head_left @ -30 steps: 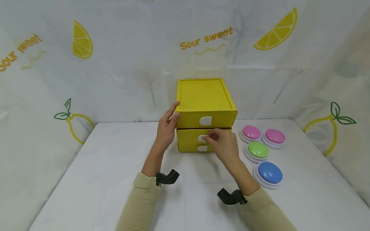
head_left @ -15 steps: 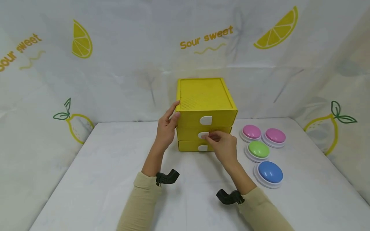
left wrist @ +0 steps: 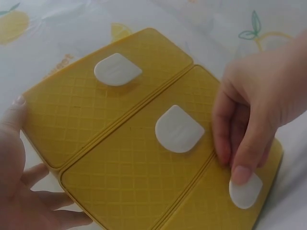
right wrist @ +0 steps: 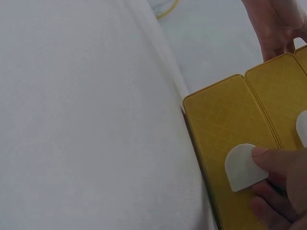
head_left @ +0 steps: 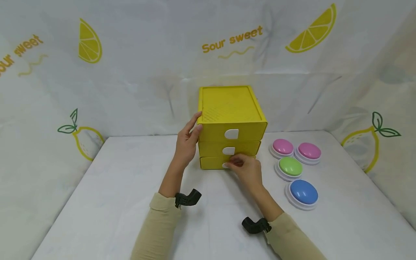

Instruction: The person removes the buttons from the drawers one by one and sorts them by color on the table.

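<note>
A yellow three-drawer box (head_left: 231, 103) stands at the back of the table, each drawer front bearing a white rounded tab handle. My left hand (head_left: 186, 144) rests against the box's left side, its fingers extended along the wall and the thumb at the front edge. With thumb and curled fingers, my right hand (head_left: 247, 171) pinches the bottom drawer's handle (right wrist: 242, 167). In the left wrist view the thumb covers part of that bottom handle (left wrist: 245, 194). Above it, the middle handle (head_left: 228, 151) and top handle (head_left: 232, 134) are untouched.
Right of the box sit several round push buttons on white bases: a pink one (head_left: 282, 146), another pink one (head_left: 310, 151), a green one (head_left: 290, 166) and a blue one (head_left: 304, 191). Behind the table hangs a lemon-print sheet (head_left: 146, 72).
The middle drawer, first slightly out with a dark gap above it, has gone in flush. My right hand has moved down from the middle handle to the bottom one. The left hand stays put.
</note>
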`<state>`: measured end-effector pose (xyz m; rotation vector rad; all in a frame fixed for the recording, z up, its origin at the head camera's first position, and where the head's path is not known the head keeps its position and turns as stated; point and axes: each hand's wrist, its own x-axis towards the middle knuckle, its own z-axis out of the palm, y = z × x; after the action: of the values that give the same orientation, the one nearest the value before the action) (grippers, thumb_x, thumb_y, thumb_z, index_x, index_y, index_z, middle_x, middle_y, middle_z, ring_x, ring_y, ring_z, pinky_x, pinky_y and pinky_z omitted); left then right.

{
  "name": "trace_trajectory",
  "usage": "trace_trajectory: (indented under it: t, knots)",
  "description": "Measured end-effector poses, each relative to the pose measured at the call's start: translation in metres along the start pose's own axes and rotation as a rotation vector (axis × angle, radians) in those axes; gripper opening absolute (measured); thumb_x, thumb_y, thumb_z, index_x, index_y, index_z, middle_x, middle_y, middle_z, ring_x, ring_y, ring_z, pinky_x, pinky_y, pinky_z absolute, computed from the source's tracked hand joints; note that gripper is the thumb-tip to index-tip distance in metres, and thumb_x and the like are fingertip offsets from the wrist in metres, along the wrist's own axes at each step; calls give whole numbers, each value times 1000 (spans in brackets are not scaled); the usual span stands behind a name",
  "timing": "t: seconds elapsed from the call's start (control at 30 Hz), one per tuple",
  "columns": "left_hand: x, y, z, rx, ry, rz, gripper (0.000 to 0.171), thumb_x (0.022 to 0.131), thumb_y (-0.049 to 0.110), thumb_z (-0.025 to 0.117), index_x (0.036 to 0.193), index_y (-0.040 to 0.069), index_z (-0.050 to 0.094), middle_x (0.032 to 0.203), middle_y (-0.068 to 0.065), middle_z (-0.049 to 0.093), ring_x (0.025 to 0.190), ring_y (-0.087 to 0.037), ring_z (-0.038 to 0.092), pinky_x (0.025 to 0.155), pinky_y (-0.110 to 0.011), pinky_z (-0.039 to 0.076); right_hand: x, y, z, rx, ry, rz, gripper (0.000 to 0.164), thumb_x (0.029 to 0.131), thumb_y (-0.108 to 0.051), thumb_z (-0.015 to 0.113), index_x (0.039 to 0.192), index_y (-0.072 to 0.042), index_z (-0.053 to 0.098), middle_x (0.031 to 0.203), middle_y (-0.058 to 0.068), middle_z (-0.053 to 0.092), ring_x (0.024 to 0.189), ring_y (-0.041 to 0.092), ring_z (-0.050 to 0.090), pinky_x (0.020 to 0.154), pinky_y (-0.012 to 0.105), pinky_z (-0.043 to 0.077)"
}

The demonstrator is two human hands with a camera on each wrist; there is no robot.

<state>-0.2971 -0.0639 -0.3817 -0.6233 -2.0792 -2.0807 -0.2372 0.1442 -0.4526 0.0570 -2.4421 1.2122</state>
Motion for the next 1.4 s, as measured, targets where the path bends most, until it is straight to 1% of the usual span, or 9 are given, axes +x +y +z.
trace_trajectory:
  t: [0.13,0.4,0.57,0.7,0.87,0.97,1.17,1.23,1.4]
  knots:
    - [0,0,1,16,0,-1,46,107,28,50,153,29,46,161,8,39,107,-14,59,86,-17,50,-1,2,0,14,-6,41,17,76,-19,90,84,-9,79,79,5,77,74,17,72,65,17,53]
    - [0,0,-2,3,-14,-9,46,108,30,49,153,31,46,161,10,39,123,-17,60,97,-20,51,-12,-2,-4,-1,-49,80,17,78,-21,89,86,-10,80,80,4,77,73,14,71,63,18,52]
    - [1,2,-2,21,-9,-8,45,108,31,49,153,33,46,161,11,40,117,-16,60,91,-17,51,-24,-6,-8,-15,-61,83,17,77,-20,89,88,-11,80,81,2,78,75,13,71,66,17,53]
    - [1,2,-2,22,-3,-10,45,107,31,50,153,32,46,161,11,40,119,-17,61,92,-17,51,-34,-10,-12,-21,-65,79,17,77,-20,89,87,-11,80,80,2,78,74,12,72,66,17,53]
    - [0,2,-2,7,-7,-13,45,107,31,50,153,32,46,161,11,39,129,-18,59,101,-23,51,-47,-13,-16,-32,-68,80,16,76,-20,90,86,-12,80,80,0,78,74,11,72,67,18,54]
    - [0,1,-1,5,-6,-12,45,107,30,50,153,32,46,161,10,40,125,-16,61,99,-22,52,-55,-13,-18,-39,-62,67,16,76,-20,90,86,-13,81,79,-1,78,73,9,72,68,18,55]
    - [1,1,-1,17,-9,10,46,108,26,49,153,28,46,161,7,40,108,-10,61,86,-16,51,-72,-16,-21,-36,-31,41,15,73,-20,91,82,-15,80,76,-4,77,68,5,71,65,18,55]
    - [1,1,-1,20,-10,14,46,108,27,49,153,28,46,161,7,40,110,-9,62,87,-16,51,-77,-18,-22,-43,-26,39,15,72,-20,92,81,-16,80,75,-6,77,67,3,70,65,18,55]
    - [0,2,-2,15,-8,15,46,108,27,50,153,28,46,161,8,40,116,-15,62,88,-17,52,-87,-23,-25,-61,-9,-2,16,70,-19,92,80,-17,80,73,-8,77,66,1,70,63,19,56]
